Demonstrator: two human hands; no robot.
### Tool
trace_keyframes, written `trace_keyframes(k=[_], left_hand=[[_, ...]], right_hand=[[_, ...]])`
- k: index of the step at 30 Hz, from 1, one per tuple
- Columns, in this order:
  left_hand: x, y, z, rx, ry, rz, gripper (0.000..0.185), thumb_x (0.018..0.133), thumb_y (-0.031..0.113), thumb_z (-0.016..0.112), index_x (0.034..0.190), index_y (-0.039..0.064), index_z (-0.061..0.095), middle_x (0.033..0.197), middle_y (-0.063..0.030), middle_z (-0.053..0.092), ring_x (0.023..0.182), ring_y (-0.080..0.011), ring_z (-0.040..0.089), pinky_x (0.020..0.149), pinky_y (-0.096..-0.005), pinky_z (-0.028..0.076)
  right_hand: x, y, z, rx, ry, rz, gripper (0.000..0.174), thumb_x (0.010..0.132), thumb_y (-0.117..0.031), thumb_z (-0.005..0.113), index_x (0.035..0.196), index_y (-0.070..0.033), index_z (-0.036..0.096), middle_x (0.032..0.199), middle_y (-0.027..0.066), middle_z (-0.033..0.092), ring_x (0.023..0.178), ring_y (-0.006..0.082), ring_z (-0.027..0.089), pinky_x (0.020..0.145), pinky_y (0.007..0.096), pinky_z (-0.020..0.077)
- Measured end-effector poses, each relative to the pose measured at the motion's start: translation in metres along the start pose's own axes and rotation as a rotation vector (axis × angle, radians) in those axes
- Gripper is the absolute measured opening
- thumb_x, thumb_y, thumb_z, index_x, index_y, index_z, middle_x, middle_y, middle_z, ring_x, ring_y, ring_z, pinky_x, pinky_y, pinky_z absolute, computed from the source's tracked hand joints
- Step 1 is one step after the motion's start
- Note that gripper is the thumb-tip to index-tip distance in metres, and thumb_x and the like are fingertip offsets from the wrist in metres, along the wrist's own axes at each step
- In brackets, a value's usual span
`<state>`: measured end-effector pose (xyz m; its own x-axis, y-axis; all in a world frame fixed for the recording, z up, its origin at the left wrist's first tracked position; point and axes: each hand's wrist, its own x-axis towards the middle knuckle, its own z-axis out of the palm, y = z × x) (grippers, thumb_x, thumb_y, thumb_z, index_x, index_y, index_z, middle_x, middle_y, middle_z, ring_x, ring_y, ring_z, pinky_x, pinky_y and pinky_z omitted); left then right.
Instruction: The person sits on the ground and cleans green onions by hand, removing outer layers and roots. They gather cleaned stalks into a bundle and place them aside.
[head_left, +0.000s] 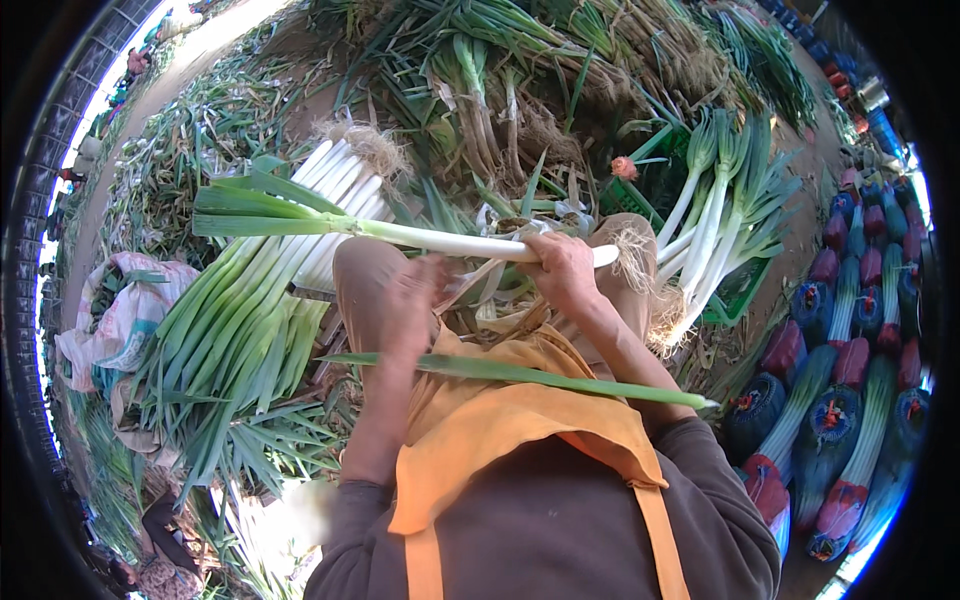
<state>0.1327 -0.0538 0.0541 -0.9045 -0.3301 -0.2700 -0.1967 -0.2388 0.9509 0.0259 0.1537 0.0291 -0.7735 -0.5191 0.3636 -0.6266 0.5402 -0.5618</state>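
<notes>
A long green onion (442, 238) lies level above my knees, its green leaves to the left and its rooted end to the right. My right hand (561, 262) is closed around its white stalk near the roots. My left hand (412, 304) is motion-blurred just below the stalk by my left knee; whether its fingers hold anything is unclear. A loose green leaf (525, 373) lies across my orange apron (517, 435) and under both forearms. Left of my knee, cleaned green onions (255, 300) form a neat stack with white stalks and roots upward.
Rooted green onions (709, 202) lean on a green plastic crate (739, 296) at right. Unpeeled ones (540, 105) are heaped ahead. Wrapped bundles (832, 405) line the far right. A woven sack (131, 311) stands at left; a person (169, 562) is at lower left.
</notes>
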Motion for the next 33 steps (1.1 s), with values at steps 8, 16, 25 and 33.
trace_keyframes(k=[8,16,25,33], left_hand=[[0.052,0.021,-0.053,-0.491,0.078,0.145,0.059,0.096,0.039,0.056,0.137,-0.002,0.043,0.108,-0.0162,0.065,0.097,-0.025,0.064,0.084,-0.0368,0.051],[0.043,0.061,-0.017,0.042,0.092,0.424,0.054,0.102,0.038,0.035,0.137,-0.003,0.042,0.1,-0.0196,0.064,0.081,-0.0271,0.065,0.075,-0.0349,0.054],[0.063,0.063,0.026,-0.179,0.122,0.345,0.035,0.096,0.026,0.042,0.108,-0.002,0.059,0.08,-0.0115,0.065,0.067,-0.0214,0.062,0.065,-0.0329,0.053],[0.082,0.027,0.032,-0.736,-0.454,-0.042,0.033,0.093,0.039,0.056,0.088,0.007,0.062,0.071,-0.006,0.062,0.062,-0.0181,0.06,0.057,-0.0291,0.048]], right_hand=[[-0.025,-0.026,0.024,0.346,-0.158,0.351,0.024,0.068,-0.015,0.081,0.085,-0.007,0.066,0.075,0.013,0.064,0.07,0.0303,0.063,0.064,0.0387,0.0498],[-0.051,-0.046,0.045,0.421,0.05,0.209,0.026,0.075,-0.017,0.074,0.096,-0.007,0.062,0.081,0.0154,0.064,0.077,0.0378,0.063,0.067,0.0443,0.0506],[-0.052,-0.045,0.023,0.847,-0.186,0.419,0.027,0.079,-0.01,0.073,0.103,-0.003,0.065,0.086,0.0123,0.069,0.077,0.0157,0.066,0.068,0.0319,0.0521],[-0.046,-0.016,-0.005,1.525,-0.617,0.475,0.026,0.078,0.001,0.071,0.103,0.002,0.067,0.084,0.0015,0.068,0.072,0.0049,0.059,0.063,0.0193,0.0452]])
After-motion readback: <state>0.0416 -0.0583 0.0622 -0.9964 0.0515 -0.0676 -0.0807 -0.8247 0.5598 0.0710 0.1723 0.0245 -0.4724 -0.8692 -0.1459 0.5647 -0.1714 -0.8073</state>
